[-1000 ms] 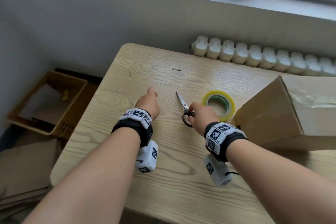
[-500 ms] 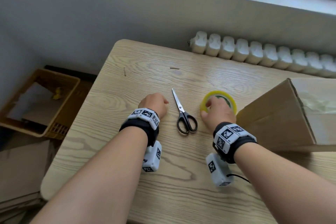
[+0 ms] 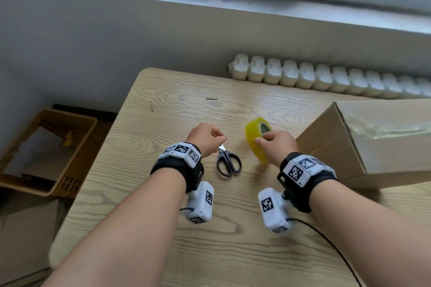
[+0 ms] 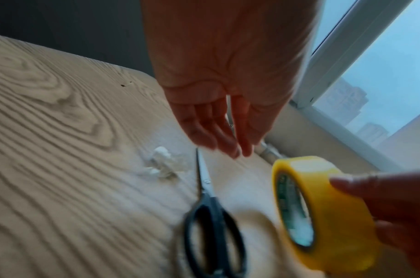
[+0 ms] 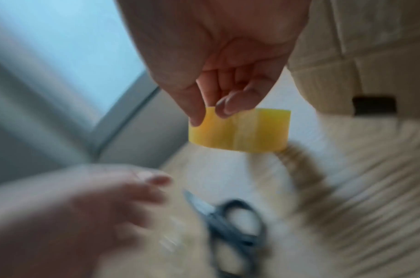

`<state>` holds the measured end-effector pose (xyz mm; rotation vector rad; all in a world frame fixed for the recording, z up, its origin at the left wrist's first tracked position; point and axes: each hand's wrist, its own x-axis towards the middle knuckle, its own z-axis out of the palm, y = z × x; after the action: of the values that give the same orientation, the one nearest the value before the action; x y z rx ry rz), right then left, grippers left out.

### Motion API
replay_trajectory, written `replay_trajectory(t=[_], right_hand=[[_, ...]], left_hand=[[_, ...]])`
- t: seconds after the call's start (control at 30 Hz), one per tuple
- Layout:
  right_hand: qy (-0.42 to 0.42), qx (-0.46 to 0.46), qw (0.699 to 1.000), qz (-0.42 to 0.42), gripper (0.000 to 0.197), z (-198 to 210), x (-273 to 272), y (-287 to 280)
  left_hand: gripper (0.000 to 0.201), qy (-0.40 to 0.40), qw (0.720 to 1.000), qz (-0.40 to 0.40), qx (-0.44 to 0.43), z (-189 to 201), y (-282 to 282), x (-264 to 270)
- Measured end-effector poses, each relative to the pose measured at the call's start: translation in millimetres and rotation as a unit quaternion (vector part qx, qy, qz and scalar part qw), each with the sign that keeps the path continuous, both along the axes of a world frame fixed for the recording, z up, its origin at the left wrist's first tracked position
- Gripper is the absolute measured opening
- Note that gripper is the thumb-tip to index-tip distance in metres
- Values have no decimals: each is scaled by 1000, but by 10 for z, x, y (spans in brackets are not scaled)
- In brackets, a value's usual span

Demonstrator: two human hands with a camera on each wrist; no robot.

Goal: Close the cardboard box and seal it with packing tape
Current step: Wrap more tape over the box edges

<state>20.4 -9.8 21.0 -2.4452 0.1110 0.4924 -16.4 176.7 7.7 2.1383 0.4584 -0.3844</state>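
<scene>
**Now the tape roll is up, with the box off to the right**

Nearest, at mid-worktop, the black-handled steel scissors (image 3: 227, 161) lie flat, handles toward the person and blades pointing to the far edge, between the two wrists. Just above their blades hovers the left hand (image 3: 206, 138); in the head view its fingertips look drawn together, while its own wrist camera shows the fingers (image 4: 218, 129) fairly straight and holding nothing I can make out.

Beside it, the right hand (image 3: 276, 147) pinches the yellow roll of packing tape (image 3: 256, 141) by its rim between thumb and fingers (image 5: 230, 105), lifted and standing on edge, core facing the left hand. A crumpled scrap of clear film (image 4: 162, 163) sits left of the scissor blades.

Farther right, the brown cardboard box (image 3: 331, 144) rests at the worktop's right edge, long axis running off to the right, so the right hand is plainly the nearer one. Its top seems closed, with pale tape or film along it, though the frame cuts it off. Probably the tape's free end must be found next; it is too blurred to locate.
</scene>
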Motion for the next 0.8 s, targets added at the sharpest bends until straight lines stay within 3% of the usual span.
replay_trajectory(t=[0.07, 0.13, 0.43, 0.5, 0.57, 0.63, 0.7, 0.73, 0.8], right_hand=[[73, 185, 971, -130, 30, 164, 37, 18], [131, 291, 931, -178, 37, 353, 43, 36], [125, 399, 894, -160, 28, 1271, -87, -69], [79, 367, 914, -156, 23, 1454, -122, -138], [-48, 277, 950, -133, 6, 1590, -130, -237], [-187, 133, 972, -53, 28, 1705, -132, -343], [-233, 9, 970, 68, 56, 1821, -152, -405], [-239, -24, 965, 107, 60, 1880, -171, -412], [-251, -28, 960, 120, 47, 1953, -177, -449]], left_hand=[[26, 12, 996, -9, -87, 174, -133, 28], [34, 19, 989, -26, -146, 417, -263, 51], [29, -48, 967, -47, -244, 1308, -502, 121], [26, -67, 966, -52, -244, 1468, -514, 113], [24, -79, 963, -59, -250, 1650, -512, 96], [23, -87, 961, -51, -256, 1843, -513, 75], [26, -89, 964, -51, -247, 2022, -528, 57], [24, -86, 963, -65, -247, 2111, -554, 41], [19, -73, 956, -116, -259, 2282, -631, -4]])
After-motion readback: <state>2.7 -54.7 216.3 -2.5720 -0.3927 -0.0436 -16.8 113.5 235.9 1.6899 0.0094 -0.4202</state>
